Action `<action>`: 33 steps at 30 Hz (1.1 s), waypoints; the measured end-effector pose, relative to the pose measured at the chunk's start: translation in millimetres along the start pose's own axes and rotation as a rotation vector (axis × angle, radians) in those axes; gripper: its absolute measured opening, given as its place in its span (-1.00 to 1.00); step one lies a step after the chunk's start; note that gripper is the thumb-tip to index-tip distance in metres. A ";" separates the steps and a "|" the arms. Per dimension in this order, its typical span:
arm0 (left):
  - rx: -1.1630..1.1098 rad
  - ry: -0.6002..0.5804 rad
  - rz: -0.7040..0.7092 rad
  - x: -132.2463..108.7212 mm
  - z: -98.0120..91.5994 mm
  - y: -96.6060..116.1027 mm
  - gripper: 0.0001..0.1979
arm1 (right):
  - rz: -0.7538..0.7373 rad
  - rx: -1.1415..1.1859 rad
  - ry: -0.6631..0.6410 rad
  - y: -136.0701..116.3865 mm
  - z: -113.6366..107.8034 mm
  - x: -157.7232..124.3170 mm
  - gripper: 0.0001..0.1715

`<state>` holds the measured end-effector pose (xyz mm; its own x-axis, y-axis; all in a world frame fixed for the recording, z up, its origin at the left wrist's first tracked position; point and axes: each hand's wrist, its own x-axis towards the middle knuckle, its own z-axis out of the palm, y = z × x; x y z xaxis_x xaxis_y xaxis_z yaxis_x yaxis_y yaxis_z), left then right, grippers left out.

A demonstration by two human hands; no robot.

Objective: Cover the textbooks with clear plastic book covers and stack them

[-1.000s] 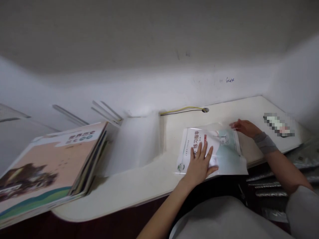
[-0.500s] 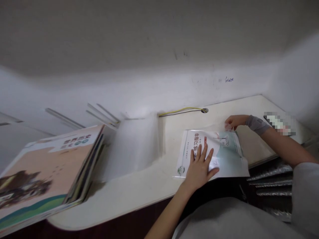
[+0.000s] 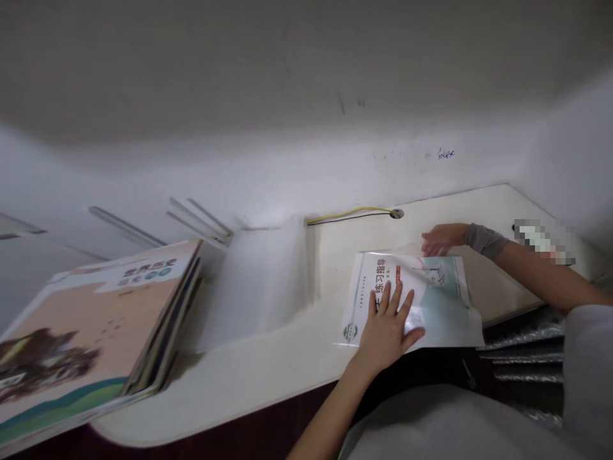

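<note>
A workbook (image 3: 443, 300) with a white and pale-green cover lies on the desk near its front edge, inside a clear plastic book cover. My left hand (image 3: 389, 326) rests flat on it, fingers spread. At the book's far edge is my right hand (image 3: 443, 239), its fingers stretched out to the left over the clear film. Some of those fingertips are hard to make out against the plastic. A grey band wraps my right wrist.
A stack of textbooks (image 3: 110, 306) stands at the left. Beside it are translucent plastic sheets (image 3: 258, 281). Yellow and black cables run to a hole (image 3: 397, 214) at the back of the white desk (image 3: 230, 390). A blurred-out phone-like object (image 3: 546, 239) lies far right.
My right hand has moved slightly left along the far edge, its pinch on the clear film loosened into stretched fingers. My left hand remains flat on the workbook. The view has shifted slightly.
</note>
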<state>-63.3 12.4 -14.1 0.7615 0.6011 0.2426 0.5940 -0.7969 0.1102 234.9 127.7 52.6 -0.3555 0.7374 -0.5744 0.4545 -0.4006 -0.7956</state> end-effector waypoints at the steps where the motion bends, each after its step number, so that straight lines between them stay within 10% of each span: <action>1: 0.001 -0.001 -0.001 0.1 -0.5 0.2 -0.24 | -0.006 -0.042 -0.018 -1.9 -1.6 0.8 -0.50; 14: -0.026 -0.025 0.001 -0.2 -1.3 -0.2 -0.25 | -0.187 0.173 -0.110 1.1 -4.8 -7.4 -0.55; 33: -0.032 -0.013 -0.004 -0.2 -2.6 -0.4 -0.27 | 0.037 -0.652 -0.148 -29.7 -11.6 -11.4 -0.70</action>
<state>-64.3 12.5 -11.7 0.7626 0.6046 0.2299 0.5884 -0.7960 0.1420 234.9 137.5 85.0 -0.4171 0.6288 -0.6562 0.8526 0.0208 -0.5221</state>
